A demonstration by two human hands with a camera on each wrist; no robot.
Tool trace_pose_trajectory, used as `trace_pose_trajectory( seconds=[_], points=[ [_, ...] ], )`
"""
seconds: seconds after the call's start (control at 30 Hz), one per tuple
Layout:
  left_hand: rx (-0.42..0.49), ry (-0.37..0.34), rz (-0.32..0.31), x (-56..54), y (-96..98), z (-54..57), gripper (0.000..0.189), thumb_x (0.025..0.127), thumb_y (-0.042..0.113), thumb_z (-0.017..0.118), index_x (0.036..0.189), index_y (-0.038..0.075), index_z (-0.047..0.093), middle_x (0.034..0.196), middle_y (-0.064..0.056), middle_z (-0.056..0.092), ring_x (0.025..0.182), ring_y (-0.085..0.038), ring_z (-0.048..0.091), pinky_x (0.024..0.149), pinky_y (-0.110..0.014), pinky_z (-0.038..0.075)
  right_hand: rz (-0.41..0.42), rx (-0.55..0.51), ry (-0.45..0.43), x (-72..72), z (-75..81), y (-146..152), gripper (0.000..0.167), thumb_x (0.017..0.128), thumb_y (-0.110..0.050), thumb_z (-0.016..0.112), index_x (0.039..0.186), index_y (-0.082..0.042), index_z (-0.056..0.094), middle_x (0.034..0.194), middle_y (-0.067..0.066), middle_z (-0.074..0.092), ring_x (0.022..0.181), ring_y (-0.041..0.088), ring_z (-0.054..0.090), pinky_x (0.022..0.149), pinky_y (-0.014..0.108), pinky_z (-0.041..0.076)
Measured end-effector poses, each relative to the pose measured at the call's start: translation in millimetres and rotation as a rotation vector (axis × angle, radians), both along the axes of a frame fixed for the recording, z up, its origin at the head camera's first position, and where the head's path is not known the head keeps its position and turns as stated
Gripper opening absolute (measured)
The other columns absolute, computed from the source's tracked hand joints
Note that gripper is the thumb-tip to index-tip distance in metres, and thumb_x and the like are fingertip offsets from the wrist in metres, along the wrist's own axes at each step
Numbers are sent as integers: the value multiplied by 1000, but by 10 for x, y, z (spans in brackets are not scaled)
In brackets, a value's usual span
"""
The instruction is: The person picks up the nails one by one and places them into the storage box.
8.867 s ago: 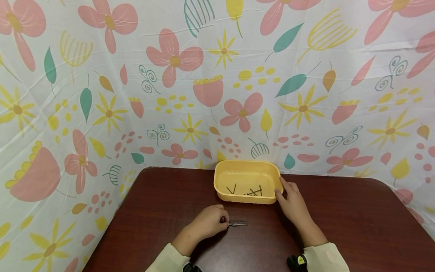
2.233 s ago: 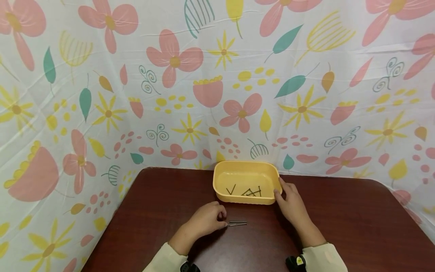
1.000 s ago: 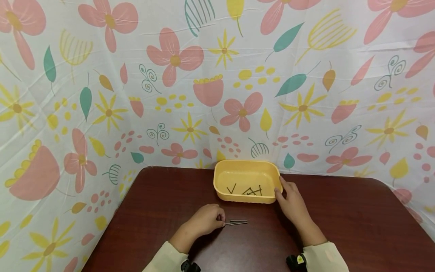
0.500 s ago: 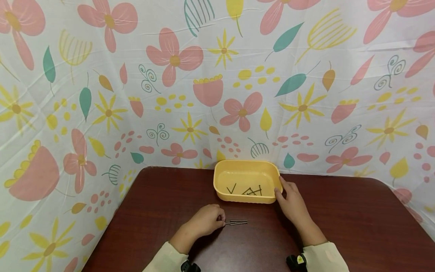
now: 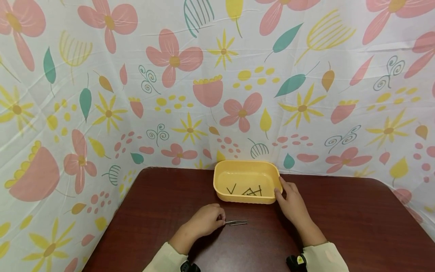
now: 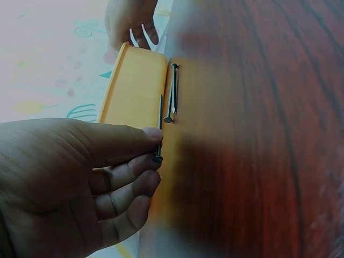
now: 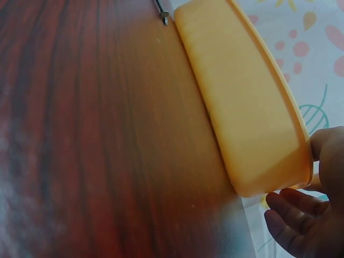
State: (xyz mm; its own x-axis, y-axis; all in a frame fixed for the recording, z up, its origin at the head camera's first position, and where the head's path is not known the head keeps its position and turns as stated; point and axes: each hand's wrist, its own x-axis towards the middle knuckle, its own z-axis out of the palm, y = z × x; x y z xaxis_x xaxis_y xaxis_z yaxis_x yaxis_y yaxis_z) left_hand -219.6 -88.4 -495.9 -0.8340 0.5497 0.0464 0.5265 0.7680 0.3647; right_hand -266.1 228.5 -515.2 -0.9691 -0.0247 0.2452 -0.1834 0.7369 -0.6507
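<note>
My left hand [image 5: 205, 220] pinches a nail [image 6: 160, 110] between thumb and forefinger, just above the table in front of the tray. Its head shows below the thumb in the left wrist view, and the other fingers are loosely curled. Two more nails [image 6: 173, 92] lie close together on the table, beside the held one. At the right end of the yellow plastic tray [image 5: 229, 197], my right hand [image 5: 294, 202] grips the rim. Several dark nails [image 5: 252, 192] lie crossed on the tray's floor, with a V-shaped pair [image 5: 231, 189] to their left.
The dark red-brown wooden table [image 5: 163, 204] carries the tray near its back edge. Behind it and on the left hangs a white cloth [image 5: 204, 113] printed with flowers and leaves.
Against half a second ago, the nail in my left hand has shifted slightly away from the nails on the table. My right hand and the tray have stayed in place.
</note>
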Motion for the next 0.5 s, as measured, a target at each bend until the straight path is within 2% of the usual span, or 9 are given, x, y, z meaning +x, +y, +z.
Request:
trace_pose_trajectory(
  seconds=[0.07, 0.1, 0.2, 0.3, 0.37, 0.5],
  points=[
    [-4, 4, 4, -8, 1, 2, 10, 90, 16, 75, 81, 19, 71, 77, 11, 59, 74, -2, 53, 71, -19, 46, 1, 2, -4, 6, 4, -2, 61, 107, -33, 47, 157, -1, 32, 139, 27, 46, 127, 45, 51, 105, 63, 41],
    [-7, 7, 6, -11, 3, -1, 11, 90, 16, 75, 81, 19, 71, 76, 12, 60, 78, -3, 57, 76, -20, 49, 2, 3, -6, 11, 7, -3, 62, 107, -33, 46, 157, -1, 32, 139, 27, 46, 127, 45, 51, 105, 63, 42],
    [-11, 4, 17, -15, 5, -1, 10, 91, 16, 74, 82, 20, 71, 73, 13, 63, 102, -12, 68, 95, -26, 52, 3, 2, -10, 18, 13, -5, 62, 107, -33, 46, 157, -1, 31, 140, 27, 46, 127, 45, 52, 105, 63, 42],
    [-8, -1, 28, -12, 6, 8, 10, 92, 17, 73, 83, 20, 70, 73, 13, 64, 122, -21, 64, 106, -32, 49, 3, 1, -9, 18, 15, -7, 61, 107, -32, 47, 157, 0, 31, 139, 27, 46, 126, 45, 52, 105, 63, 42],
    [1, 2, 32, -15, 5, 9, 10, 93, 18, 72, 84, 20, 69, 75, 13, 64, 123, -22, 63, 105, -32, 49, 1, 0, -5, 12, 15, -8, 61, 107, -31, 48, 157, 0, 32, 139, 27, 46, 126, 44, 52, 105, 63, 42],
    [19, 18, 40, -40, -6, 0, 8, 94, 20, 72, 87, 19, 68, 83, 11, 60, 98, -12, 65, 88, -25, 53, -1, 2, -4, 10, 14, -8, 61, 107, -31, 48, 157, 0, 32, 139, 27, 47, 126, 44, 52, 105, 62, 42]
  ],
)
